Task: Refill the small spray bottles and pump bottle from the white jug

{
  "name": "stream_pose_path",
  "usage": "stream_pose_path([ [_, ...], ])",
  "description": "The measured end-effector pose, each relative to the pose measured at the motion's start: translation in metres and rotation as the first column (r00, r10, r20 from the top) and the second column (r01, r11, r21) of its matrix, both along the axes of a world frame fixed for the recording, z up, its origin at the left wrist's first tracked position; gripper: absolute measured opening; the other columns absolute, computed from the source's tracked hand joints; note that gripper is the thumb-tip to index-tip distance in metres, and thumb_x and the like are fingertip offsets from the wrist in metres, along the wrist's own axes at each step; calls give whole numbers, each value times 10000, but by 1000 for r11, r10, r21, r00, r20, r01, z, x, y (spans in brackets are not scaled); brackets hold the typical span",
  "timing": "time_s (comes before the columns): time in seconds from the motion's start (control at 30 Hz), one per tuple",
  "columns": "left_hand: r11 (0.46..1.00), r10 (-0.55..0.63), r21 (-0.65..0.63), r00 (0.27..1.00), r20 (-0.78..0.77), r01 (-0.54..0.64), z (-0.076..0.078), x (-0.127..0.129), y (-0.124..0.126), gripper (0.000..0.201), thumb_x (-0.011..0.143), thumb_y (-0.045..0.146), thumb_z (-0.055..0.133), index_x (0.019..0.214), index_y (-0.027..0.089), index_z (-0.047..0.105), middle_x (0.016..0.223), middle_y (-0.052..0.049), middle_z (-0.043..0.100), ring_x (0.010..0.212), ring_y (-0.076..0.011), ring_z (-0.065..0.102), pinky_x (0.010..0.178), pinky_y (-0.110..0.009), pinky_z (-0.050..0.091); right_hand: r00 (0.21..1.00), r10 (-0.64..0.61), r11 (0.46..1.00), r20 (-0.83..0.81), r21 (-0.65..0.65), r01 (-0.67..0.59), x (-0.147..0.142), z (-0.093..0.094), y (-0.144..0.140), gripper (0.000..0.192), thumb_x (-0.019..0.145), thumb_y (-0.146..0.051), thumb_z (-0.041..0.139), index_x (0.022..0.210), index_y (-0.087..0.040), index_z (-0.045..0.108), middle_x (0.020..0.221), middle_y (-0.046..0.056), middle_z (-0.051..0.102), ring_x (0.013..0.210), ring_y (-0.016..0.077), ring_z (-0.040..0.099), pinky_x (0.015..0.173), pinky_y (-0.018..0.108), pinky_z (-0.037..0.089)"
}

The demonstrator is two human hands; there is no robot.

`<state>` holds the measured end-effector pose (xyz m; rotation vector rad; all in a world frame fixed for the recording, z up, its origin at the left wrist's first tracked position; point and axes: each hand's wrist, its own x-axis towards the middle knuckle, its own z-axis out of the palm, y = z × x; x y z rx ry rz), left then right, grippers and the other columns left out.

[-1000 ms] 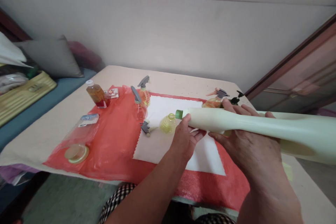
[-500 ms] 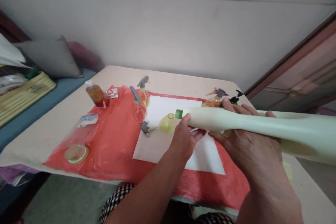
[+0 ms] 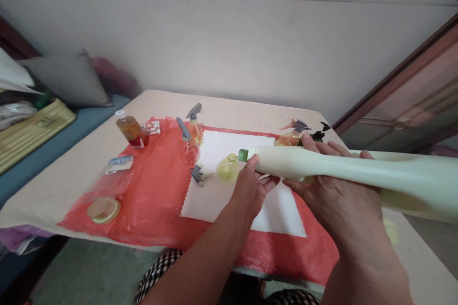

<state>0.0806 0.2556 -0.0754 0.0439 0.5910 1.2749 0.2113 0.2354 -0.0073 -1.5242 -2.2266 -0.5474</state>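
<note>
A large pale green plastic jug (image 3: 289, 158) lies tilted nearly sideways in the air, its green mouth (image 3: 243, 155) just right of the neck of a small yellow see-through spray bottle (image 3: 228, 168). The bottle stands without its head on a white sheet (image 3: 205, 202). My left hand (image 3: 252, 183) supports the jug's neck from below, its thumb against the side. Around the jug's handle part is my right hand (image 3: 339, 190), some fingers over the top. A grey spray head (image 3: 196, 174) lies left of the bottle. Whether liquid flows cannot be made out.
Red plastic sheeting (image 3: 153, 200) covers much of the table. Two spray bottles with grey heads (image 3: 191, 147) stand behind left; another spray bottle (image 3: 289, 138) is behind the jug. Further left are a brown-liquid bottle (image 3: 130, 128), a packet (image 3: 119, 164) and a round lidded container (image 3: 103, 209).
Almost nothing differs. The whole view has shifted very slightly; both hands and the jug keep the same position over the table.
</note>
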Motion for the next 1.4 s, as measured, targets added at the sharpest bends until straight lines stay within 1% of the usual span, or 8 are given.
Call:
stream_pose_path([
  [0.2,1000,-1,5,1000,12,1,0,0,0,431,872,399,628,1186,105,607,1149,-193,671,931,-250,695,812,-350,597,1000,-6,1000,17,7,6,0,0,-1,694,925,-410,579,1517,-136,341,1388,212,554,1353,406,436,1145,655,171],
  [0.53,1000,-5,16,1000,18,4,0,0,0,436,873,408,627,1198,118,604,1171,-184,667,945,-251,693,812,-350,596,1000,-10,1000,19,20,9,-1,1,-2,691,948,-430,526,1542,-161,295,1370,205,562,1349,404,435,1142,650,179],
  [0.9,999,-16,31,999,27,15,2,0,-1,414,879,409,621,1172,116,627,1140,-173,676,935,-246,693,810,-343,593,998,-25,1000,52,16,24,-2,4,-4,713,946,-418,541,1553,-174,258,1378,203,560,1368,400,420,1134,656,196],
  [1.17,1000,-18,23,1000,24,18,3,-1,-1,419,882,404,612,1186,115,614,1156,-180,670,945,-246,690,810,-341,591,999,-30,1000,40,5,30,-3,4,-4,699,949,-416,535,1545,-163,274,1385,208,550,1373,402,412,1140,657,178],
  [1.4,1000,-19,25,1000,10,18,3,-1,0,427,875,418,615,1185,125,617,1166,-174,662,954,-244,683,816,-340,587,999,-19,1000,43,15,19,-3,5,-4,737,945,-390,544,1572,-193,210,1387,214,554,1359,422,432,1130,680,206],
])
